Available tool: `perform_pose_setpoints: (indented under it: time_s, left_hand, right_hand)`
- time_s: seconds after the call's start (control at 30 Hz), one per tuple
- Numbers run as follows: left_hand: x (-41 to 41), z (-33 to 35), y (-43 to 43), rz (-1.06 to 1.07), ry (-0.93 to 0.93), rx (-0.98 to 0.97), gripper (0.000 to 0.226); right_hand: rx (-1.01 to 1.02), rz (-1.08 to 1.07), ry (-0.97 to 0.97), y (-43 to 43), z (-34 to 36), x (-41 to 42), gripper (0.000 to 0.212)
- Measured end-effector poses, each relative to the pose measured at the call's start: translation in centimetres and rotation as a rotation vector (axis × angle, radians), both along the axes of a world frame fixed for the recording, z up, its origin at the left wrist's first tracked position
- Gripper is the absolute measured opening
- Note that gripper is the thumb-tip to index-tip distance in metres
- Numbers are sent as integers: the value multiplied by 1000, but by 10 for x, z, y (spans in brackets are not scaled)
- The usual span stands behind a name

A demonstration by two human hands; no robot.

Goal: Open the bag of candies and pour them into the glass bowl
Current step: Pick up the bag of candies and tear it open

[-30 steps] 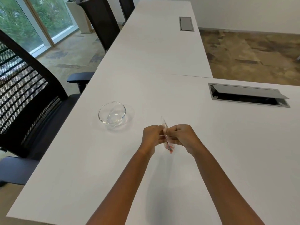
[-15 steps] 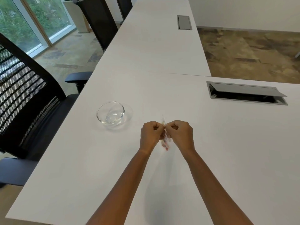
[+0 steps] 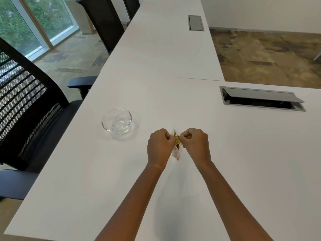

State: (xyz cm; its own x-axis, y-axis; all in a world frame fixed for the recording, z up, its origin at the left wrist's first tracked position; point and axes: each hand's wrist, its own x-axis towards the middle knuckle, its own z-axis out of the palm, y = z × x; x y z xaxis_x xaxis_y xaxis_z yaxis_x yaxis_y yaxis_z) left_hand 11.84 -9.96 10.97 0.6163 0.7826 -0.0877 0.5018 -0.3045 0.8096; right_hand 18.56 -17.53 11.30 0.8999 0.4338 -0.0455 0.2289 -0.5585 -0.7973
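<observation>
The glass bowl (image 3: 116, 121) sat empty on the white desk (image 3: 243, 153), a black chair (image 3: 26, 108) off to its left. To the right of the bowl and nearer the person, the left hand (image 3: 160, 146) and right hand (image 3: 196, 144) were both pinched shut on the top of the small clear bag of candies (image 3: 176, 145), held between them above the desk, pulling opposite ways. The bag looked unopened. A sudden tear under that pull could scatter candies across the desk, since the bag was beside the bowl, not over it.
</observation>
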Motion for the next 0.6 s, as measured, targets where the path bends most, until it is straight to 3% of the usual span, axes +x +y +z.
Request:
perform_pose_setpoints:
  time_s: [0.3,0.6]
  left_hand:
    - [7,2,6,-35,36,48,12]
    - [4,1,11,-34,98,153,14]
  right_hand:
    - [-27,66,-19,1,-3,-3,13]
    - [-69,-34,-82,-4,-7,8,13]
